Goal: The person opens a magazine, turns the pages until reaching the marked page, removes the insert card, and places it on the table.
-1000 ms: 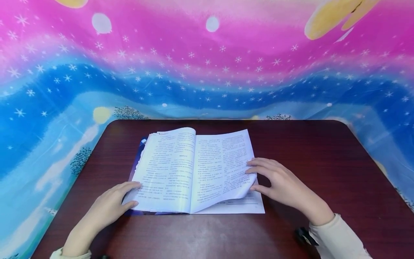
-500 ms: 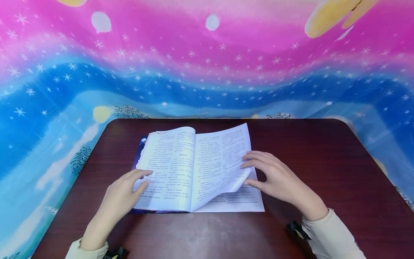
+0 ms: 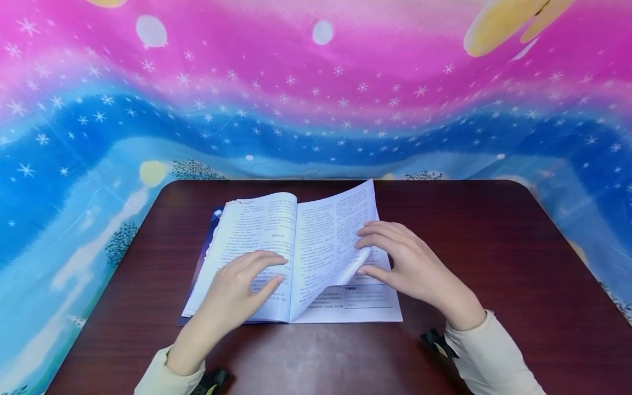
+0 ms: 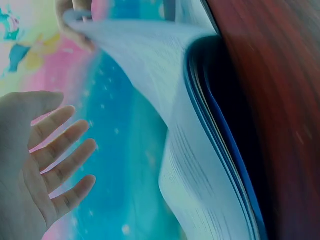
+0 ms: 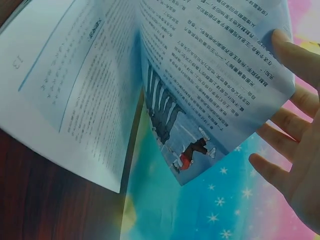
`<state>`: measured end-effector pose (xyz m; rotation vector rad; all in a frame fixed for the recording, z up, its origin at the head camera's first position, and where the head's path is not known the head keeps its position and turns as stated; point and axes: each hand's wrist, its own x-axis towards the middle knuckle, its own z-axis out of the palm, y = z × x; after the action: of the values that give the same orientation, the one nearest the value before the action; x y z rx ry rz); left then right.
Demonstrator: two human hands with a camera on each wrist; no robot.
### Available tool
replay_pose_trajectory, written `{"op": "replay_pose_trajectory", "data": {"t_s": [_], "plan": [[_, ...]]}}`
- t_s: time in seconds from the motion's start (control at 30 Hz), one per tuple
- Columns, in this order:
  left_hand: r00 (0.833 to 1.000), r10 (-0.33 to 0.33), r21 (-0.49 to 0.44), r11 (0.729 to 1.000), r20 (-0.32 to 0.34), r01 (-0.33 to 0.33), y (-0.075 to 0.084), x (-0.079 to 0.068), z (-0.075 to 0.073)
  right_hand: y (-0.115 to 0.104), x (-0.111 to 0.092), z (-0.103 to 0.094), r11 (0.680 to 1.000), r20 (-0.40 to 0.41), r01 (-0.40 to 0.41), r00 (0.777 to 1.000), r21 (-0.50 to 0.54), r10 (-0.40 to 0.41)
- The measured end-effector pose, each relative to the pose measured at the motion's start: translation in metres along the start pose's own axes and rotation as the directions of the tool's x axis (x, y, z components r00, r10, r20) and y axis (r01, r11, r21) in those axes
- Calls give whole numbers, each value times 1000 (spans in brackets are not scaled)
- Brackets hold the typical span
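An open magazine [image 3: 257,225] with printed text lies on the table, its dark blue cover showing at the left edge. My right hand [image 3: 415,269] pinches the right-hand page [image 3: 321,236] at its outer edge, thumb on one side and fingers on the other. That page is lifted and curled, baring the page beneath [image 3: 370,302]. In the right wrist view the underside of the lifted page [image 5: 215,85] carries text and a picture of figures. My left hand [image 3: 237,291] hovers over the left page near the spine; in the left wrist view its fingers [image 4: 65,155] are spread, holding nothing.
The dark reddish-brown table [image 3: 474,236] extends on both sides of the magazine. Behind it hangs a pink and blue patterned cloth [image 3: 316,109]. A black strap with a device [image 3: 439,343] sits at the right wrist, another [image 3: 212,381] at the left.
My left hand has left the left page's outer edge and moved right toward the spine. My right hand has drawn the page further left and up, showing more of the page below.
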<state>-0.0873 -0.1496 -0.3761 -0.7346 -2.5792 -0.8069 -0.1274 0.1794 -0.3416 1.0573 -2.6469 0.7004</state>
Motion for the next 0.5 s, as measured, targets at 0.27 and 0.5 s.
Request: {"op": "replay_pose_trajectory", "data": {"t_s": [0.27, 0.5], "plan": [[996, 86, -115, 990, 30, -82, 27, 18, 12, -3, 6, 0, 1000, -17, 21, 1000, -14, -21], [982, 188, -171, 968, -3, -185, 49, 33, 27, -6, 12, -1, 999, -30, 48, 998, -22, -49]]}}
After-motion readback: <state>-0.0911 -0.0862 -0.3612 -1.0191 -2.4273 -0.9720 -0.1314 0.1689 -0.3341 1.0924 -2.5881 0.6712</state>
